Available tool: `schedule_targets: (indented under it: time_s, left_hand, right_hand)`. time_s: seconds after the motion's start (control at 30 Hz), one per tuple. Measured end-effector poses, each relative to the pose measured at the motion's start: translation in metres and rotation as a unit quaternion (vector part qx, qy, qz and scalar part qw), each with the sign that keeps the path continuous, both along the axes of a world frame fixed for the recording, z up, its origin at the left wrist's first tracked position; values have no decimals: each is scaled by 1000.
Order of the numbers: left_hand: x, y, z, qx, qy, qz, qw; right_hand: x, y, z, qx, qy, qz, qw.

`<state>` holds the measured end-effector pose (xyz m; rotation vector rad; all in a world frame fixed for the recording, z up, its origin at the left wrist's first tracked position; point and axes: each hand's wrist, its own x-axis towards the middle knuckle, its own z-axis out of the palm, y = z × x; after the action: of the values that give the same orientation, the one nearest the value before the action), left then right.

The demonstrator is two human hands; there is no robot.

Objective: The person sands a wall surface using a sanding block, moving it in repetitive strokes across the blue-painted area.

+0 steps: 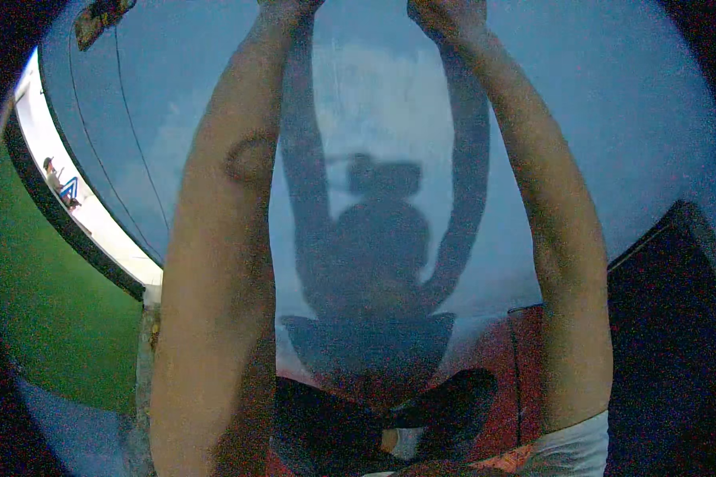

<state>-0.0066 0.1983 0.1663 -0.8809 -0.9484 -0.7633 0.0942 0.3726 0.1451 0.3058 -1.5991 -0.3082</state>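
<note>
Both my arms stretch upward along a pale blue painted wall (382, 89). My left hand (291, 6) is cut by the top edge of the view, so its fingers and anything in them are hidden. Only the lower part of my right hand (450, 18) shows at the top, with its fingers partly curled and the rest out of frame. Whether either hand holds something or touches the wall cannot be seen. Between the arms, a dark shadow (382, 244) of a head, raised arms and a boxy head-worn device falls on the wall.
A worn box-like fixture (101, 22) with thin hanging wires (134, 128) is at upper left. Beyond a bright opening (125, 256) is a distant person (51, 170). A green surface (65, 310) lies left, a dark bulky object (668, 346) right. The wall's lower part (528, 364) is red.
</note>
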Motion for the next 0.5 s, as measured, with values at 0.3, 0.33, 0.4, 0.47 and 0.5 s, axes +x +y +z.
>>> schedule_targets:
  time_s: [0.3, 0.33, 0.4, 0.47, 0.5]
  left_hand:
    - [-6, -2, 12, 9, -4, 13, 1000]
    - [-5, 2, 11, 6, -5, 7, 1000]
    - [-4, 4, 7, 3, -12, 5, 1000]
    - [-5, -1, 2, 2, -24, 12, 1000]
    - [-5, -1, 2, 1, -25, 9, 1000]
  right_hand:
    - [-5, -1, -4, 2, 20, 41, 999]
    - [-2, 3, -8, -6, 13, 32, 999]
    - [0, 4, -15, -6, 14, 21, 1000]
    - [-5, 2, -20, -4, 19, 14, 1000]
    - [-6, 3, -21, -4, 23, 7, 1000]
